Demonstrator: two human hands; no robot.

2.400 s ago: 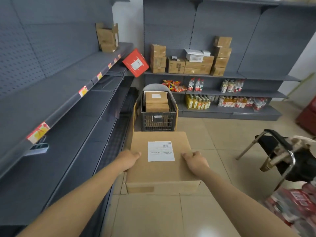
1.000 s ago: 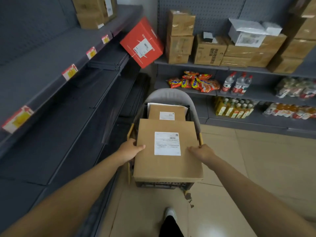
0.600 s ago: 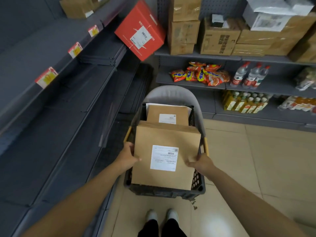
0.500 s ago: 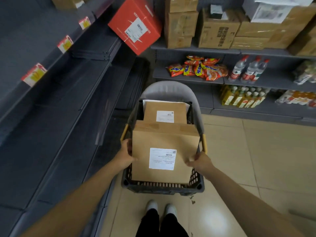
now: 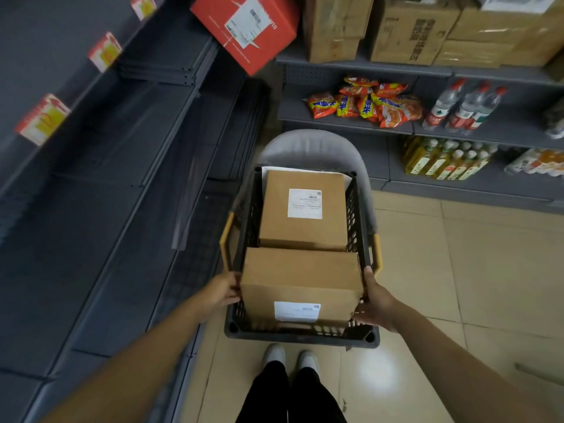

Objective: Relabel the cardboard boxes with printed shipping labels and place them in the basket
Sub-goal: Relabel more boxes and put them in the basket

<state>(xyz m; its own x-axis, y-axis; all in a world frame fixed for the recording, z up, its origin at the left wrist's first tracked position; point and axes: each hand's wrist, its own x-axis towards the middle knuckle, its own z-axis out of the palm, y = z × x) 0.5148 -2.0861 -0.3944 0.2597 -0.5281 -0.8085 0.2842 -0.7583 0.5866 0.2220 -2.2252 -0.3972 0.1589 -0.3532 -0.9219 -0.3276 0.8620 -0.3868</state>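
Observation:
I hold a brown cardboard box [image 5: 300, 276] over the near end of the dark plastic basket [image 5: 300, 336]. It is tipped, so its side with the white shipping label [image 5: 297, 311] faces me and sinks inside the basket wall. My left hand [image 5: 221, 290] grips the box's left side and my right hand [image 5: 374, 303] grips its right side, thumb up along the edge. A second labelled cardboard box [image 5: 303, 209] lies flat in the far half of the basket.
The basket sits on a grey chair [image 5: 311, 146] with yellow arms. Grey shelving [image 5: 91, 190] runs along the left. A red box [image 5: 247, 25] leans at the corner. Cardboard boxes [image 5: 412, 29], snack bags [image 5: 363, 100] and bottles [image 5: 464, 106] fill the far shelves. My feet [image 5: 291, 357] stand just before the basket.
I walked up to the basket with the box held flat, then tipped it and lowered it into the basket's near end. Both hands stayed on its sides.

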